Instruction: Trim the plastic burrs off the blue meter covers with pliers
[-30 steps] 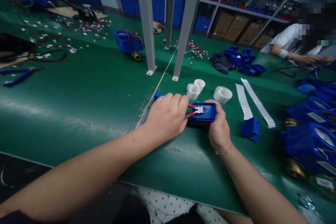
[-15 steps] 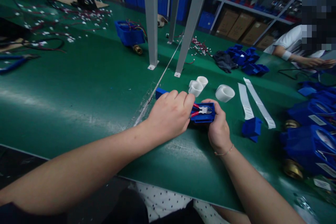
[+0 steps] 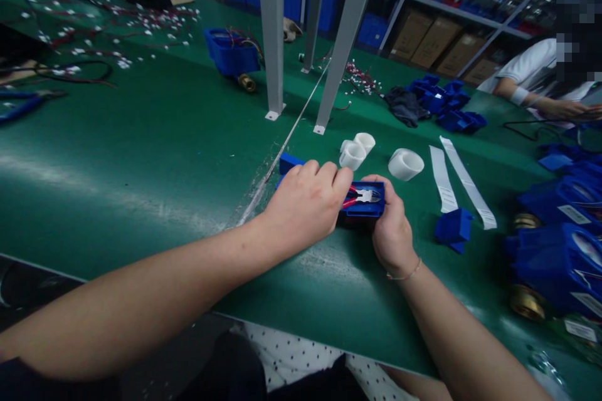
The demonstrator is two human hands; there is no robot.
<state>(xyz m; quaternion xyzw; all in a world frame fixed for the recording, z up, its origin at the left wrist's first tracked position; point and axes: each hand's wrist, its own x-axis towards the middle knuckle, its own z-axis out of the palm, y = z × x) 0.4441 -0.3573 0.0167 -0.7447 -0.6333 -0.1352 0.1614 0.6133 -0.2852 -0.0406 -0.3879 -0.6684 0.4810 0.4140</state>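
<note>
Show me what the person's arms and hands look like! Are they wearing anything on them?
The left hand and right hand are bare, with no gloves. A thin bracelet circles the right wrist; none shows on the left. Both forearms are uncovered, and a dark sleeve shows high on the left arm.

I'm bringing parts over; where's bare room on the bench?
Widest: between the blue-handled pliers and left hand; smaller: between the right hand and the front edge. Crowded: the right side, with blue housings, white strips.

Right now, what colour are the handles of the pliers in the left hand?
The handles show red, best in the head view.
</note>
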